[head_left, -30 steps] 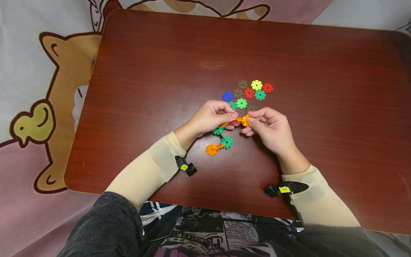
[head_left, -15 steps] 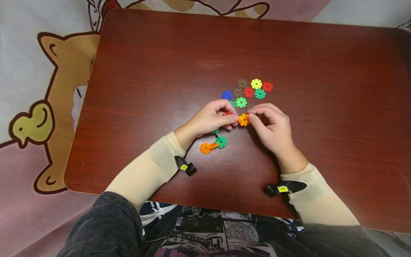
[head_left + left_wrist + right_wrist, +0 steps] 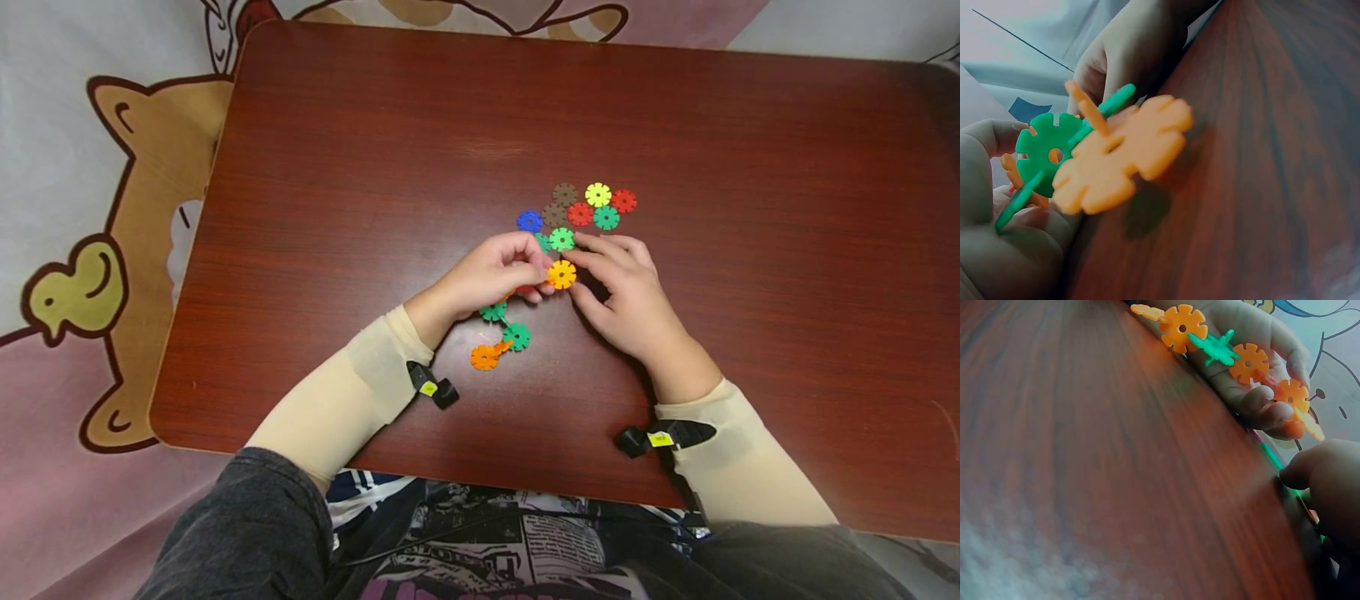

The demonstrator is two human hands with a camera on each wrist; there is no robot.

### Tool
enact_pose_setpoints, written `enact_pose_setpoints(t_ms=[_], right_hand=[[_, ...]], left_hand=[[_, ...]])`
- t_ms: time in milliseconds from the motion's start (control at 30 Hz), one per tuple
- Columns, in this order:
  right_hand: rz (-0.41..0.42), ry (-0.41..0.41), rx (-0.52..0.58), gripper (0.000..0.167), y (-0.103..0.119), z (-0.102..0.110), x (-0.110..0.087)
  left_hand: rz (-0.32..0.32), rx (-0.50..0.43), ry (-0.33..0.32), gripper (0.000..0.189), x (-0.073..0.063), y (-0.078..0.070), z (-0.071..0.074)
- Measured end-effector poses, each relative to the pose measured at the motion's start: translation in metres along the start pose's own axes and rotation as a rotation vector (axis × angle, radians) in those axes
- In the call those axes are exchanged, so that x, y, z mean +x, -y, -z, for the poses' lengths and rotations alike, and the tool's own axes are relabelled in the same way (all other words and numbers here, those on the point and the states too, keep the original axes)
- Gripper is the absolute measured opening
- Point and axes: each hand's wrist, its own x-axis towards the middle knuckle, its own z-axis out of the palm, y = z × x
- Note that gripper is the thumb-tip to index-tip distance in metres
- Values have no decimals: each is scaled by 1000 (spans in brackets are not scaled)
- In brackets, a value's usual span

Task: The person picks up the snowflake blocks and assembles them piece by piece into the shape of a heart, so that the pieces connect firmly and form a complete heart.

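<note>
My left hand pinches a chain of slotted plastic snowflake discs. At the chain's right end, beyond the fingertips, stands a yellow-orange disc. A red disc is partly hidden by the left fingers. Below the hand hang a green disc and an orange disc; the left wrist view shows the hanging orange disc up close. My right hand is beside the yellow-orange disc with fingers spread and nothing visibly gripped. In the right wrist view its thumb is apart from the chain's end disc.
Loose discs lie beyond the hands on the brown table: blue, light green, yellow, red, green and brown. The right fingertips are close to the light green one.
My right hand has let go of the yellow-orange disc and its fingers have spread. The left hand keeps hold of the chain, whose dangling end has swung slightly left.
</note>
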Motion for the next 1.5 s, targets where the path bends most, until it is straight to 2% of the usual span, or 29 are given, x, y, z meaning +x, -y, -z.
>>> enact_pose_setpoints(t_ms=[133, 200, 300, 433, 600, 733, 933, 1100, 1233, 1400, 1500], right_hand=[[16, -46, 8, 30, 0, 0, 2], [-5, -77, -15, 29, 0, 0, 2], [-105, -106, -75, 32, 1, 3, 1], [-245, -98, -127, 35, 4, 6, 0], [-292, -86, -94, 30, 5, 9, 2], [-274, -84, -55, 30, 4, 10, 2], [-227, -122, 40, 27, 4, 5, 0], [-137, -180, 178, 26, 4, 0, -1], [-103, -210, 312, 24, 5, 0, -1], [-38, -204, 427, 21, 6, 0, -2], [25, -184, 438, 22, 5, -1, -1]], left_hand=[[2, -19, 1, 15, -1, 0, 0], [3, -26, 2, 15, -1, 0, 0], [4, -35, 5, 16, -1, -1, -1], [-2, -53, 7, 22, 1, -2, -2], [-36, -89, 8, 33, 1, -1, -1], [-52, -93, 12, 33, 3, 1, 0], [-26, -60, 2, 20, 3, 2, 0], [-32, -58, -3, 24, 3, 2, 0], [-23, -44, -4, 20, 4, 2, -1], [-24, 2, 2, 9, 4, 1, -1], [-25, 17, 2, 11, 3, 2, -1]])
